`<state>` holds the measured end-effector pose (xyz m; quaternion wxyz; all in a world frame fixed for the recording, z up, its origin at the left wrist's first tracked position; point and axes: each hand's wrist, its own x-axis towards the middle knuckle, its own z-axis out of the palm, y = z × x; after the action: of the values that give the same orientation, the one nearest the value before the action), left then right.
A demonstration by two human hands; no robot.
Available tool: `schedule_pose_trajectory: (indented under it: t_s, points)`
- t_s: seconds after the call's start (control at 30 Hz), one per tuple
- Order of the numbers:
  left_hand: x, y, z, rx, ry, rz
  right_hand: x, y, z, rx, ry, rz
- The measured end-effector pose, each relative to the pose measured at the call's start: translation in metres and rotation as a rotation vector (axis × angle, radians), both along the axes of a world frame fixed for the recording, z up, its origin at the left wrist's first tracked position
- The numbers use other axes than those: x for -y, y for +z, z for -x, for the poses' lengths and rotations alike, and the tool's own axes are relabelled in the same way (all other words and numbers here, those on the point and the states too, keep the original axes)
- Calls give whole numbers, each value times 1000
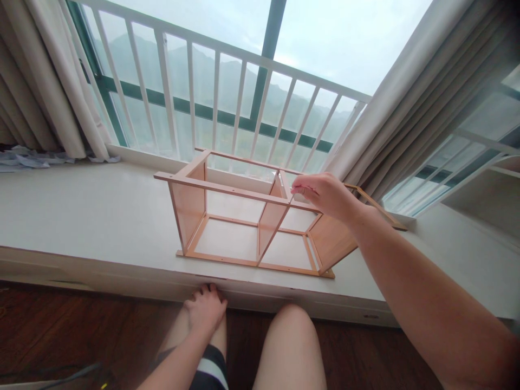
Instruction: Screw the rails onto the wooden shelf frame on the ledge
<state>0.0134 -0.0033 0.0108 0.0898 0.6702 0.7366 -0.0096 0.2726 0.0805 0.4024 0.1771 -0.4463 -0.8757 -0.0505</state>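
A light wooden frame with open compartments (227, 189) lies on its side on the white window ledge (89, 211). My right hand (323, 194) reaches over its top rail near the middle divider, fingers pinched together on something small that I cannot make out, pressed at the rail. My left hand (206, 310) rests low by my left knee, just below the ledge's front edge, fingers curled and holding nothing that I can see.
White railing bars (190, 92) and window glass stand right behind the frame. Curtains hang at the left (44, 81) and right (418, 103). Crumpled paper (28, 158) lies on the ledge's far left. Dark wood floor (60, 336) lies under my knees.
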Motion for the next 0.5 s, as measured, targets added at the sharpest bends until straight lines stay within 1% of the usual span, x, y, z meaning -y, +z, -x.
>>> schedule_pose_trajectory:
  t_s: [0.17, 0.33, 0.5]
  points:
    - [0, -1, 0, -3, -10, 3, -4, -4, -5, -106, 89, 45]
    - [0, -1, 0, 4, -7, -17, -6, -5, -5, -171, 102, 92]
    - [0, 2, 0, -9, -3, -1, -7, -4, -3, -144, 84, 88]
